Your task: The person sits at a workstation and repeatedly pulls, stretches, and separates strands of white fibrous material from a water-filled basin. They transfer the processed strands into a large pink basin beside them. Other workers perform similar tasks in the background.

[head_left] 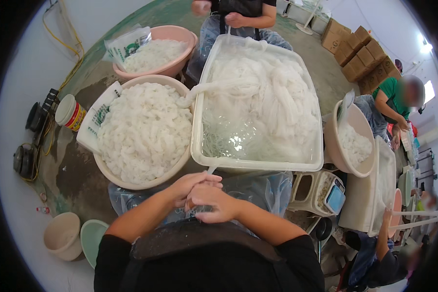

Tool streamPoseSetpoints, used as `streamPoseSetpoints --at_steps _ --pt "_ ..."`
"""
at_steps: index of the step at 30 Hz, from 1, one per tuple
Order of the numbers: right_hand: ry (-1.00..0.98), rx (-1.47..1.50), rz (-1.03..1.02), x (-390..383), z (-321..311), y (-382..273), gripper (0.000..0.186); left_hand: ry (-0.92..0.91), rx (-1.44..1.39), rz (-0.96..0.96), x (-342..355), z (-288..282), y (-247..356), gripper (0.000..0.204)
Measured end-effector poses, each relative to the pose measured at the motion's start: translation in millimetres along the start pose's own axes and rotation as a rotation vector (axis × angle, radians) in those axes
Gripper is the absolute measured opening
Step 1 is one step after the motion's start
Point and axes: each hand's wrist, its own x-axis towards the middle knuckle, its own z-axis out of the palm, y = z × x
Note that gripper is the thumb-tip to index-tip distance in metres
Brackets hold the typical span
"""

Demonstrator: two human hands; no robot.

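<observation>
My left hand (pixel 194 187) and my right hand (pixel 211 204) meet over my plastic-covered lap, fingers curled close together; what they hold is hidden. A thin pale strip (pixel 212 170) rises beside my left fingers toward the front rim of a large white tub (pixel 258 164). In that tub a mass of white noodle-like strands (pixel 258 92) sits in clear water. To its left, a cream basin (pixel 109 165) is heaped with short white curled pieces (pixel 141 129), with a printed bag at its edge and a bundle of strands draped toward it from the tub.
A pink basin (pixel 170 68) and a co-worker (pixel 250 17) are beyond. At right stand another basin (pixel 331 146), a scale (pixel 333 194) and co-workers (pixel 389 97) at further tubs. Boxes (pixel 360 58) stack behind. A bucket (pixel 68 114), cords and small basins (pixel 63 236) line the left.
</observation>
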Motion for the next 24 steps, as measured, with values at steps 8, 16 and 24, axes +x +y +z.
streamPoseSetpoints --at_steps 8,16,24 --pt "0.262 -0.439 0.049 -15 -51 17 0.011 -0.134 -0.139 0.108 -25 28 42 0.039" --pt "0.185 0.339 0.442 16 -75 -29 0.016 0.085 0.710 0.617 -34 15 41 0.008" --pt "0.287 -0.476 0.377 10 -40 -10 0.023 0.077 -0.071 0.536 -13 24 33 0.036"
